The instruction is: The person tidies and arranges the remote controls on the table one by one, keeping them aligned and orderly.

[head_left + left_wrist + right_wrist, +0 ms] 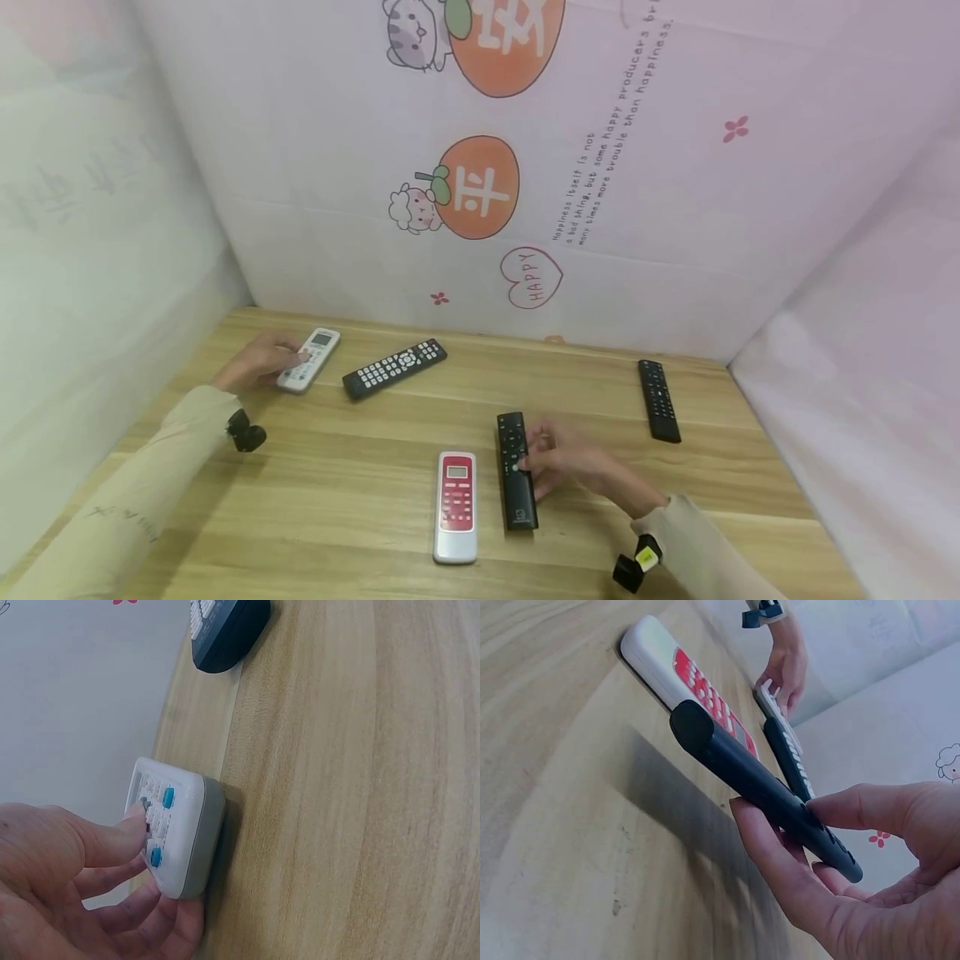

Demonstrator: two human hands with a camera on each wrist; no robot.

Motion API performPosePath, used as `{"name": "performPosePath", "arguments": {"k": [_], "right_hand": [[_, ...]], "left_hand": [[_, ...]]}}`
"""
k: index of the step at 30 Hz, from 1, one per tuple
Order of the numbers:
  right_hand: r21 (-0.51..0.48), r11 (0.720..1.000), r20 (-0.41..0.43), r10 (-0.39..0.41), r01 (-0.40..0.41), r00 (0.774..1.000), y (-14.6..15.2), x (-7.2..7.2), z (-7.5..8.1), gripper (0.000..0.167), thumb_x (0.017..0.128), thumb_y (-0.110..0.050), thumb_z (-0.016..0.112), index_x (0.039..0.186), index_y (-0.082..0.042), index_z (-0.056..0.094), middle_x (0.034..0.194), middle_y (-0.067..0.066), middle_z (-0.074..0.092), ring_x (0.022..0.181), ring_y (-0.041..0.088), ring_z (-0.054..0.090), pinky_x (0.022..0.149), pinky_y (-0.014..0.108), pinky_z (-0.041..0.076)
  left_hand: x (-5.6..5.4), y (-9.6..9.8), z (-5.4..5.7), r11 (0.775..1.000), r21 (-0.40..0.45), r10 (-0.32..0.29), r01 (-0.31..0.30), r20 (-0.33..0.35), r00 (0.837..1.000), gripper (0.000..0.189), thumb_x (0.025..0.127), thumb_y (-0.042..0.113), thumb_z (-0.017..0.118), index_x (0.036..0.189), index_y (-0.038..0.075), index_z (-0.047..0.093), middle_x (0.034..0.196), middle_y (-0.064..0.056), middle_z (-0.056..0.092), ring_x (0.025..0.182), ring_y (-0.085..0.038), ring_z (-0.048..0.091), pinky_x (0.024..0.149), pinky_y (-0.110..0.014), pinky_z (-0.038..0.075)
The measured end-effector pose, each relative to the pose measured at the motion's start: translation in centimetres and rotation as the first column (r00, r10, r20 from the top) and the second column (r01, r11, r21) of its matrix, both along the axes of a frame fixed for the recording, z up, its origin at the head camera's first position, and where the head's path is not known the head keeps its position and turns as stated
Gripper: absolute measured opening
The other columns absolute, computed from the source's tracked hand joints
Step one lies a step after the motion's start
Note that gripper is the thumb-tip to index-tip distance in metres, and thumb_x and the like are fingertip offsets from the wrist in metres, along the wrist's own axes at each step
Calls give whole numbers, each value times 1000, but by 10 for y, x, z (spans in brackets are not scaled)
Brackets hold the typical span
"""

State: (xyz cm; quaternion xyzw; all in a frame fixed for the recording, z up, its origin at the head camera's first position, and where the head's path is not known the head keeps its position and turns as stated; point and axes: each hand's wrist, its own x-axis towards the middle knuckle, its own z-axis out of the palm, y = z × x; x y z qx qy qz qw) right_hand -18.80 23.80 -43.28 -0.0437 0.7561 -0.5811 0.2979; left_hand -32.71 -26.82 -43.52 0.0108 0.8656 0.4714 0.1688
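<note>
At the table's far left my left hand (268, 357) grips a white remote control (309, 361) with a small screen. Its thumb lies on the buttons, and the fingers curl under the edge, as the left wrist view shows; blue keys stand out on the white remote (180, 832). Nearer the front, my right hand (566, 457) pinches a slim black remote control (517, 492) between thumb and fingers. In the right wrist view this black remote (742, 772) is raised off the wood, its shadow beneath it. Beside it lies a red-and-white remote (456, 546) with a small screen.
A black remote with white buttons (393, 369) lies slanted just right of my left hand. Another black remote (660, 402) lies at the right side of the wooden table (322, 500). White printed cloth (337, 233) rises behind the table and at both sides.
</note>
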Motion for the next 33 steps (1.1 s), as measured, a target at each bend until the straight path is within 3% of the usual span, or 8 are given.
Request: {"name": "performPosePath", "arguments": {"k": [13,25,33], "right_hand": [[-53,996,53,69,-66,996,-4,8,-3,41,88,8,64,123,10,42,102,21,63,79,27,74,76,47,66],[-79,993,116,96,-87,989,-8,16,-3,40,88,11,62,120,8,39,104,25,63,84,31,75,78,45,66],[-61,994,112,97,-91,989,-11,18,-2,36,90,11,63,119,7,40,104,25,64,84,29,75,78,44,66]], "left_hand": [[2,0,-1,999,-33,2,-2,-14,1000,57,105,14,60,142,-24,39,114,-27,63,79,-12,64,70,-26,59],[-3,3,-1,999,-44,18,-18,-3,1000,58,106,16,61,144,-22,39,113,-23,64,79,-11,64,69,-25,59],[-4,1,-3,1000,-12,22,-22,11,1000,58,105,15,62,144,-22,38,112,-21,63,79,-10,64,69,-25,60]]}}
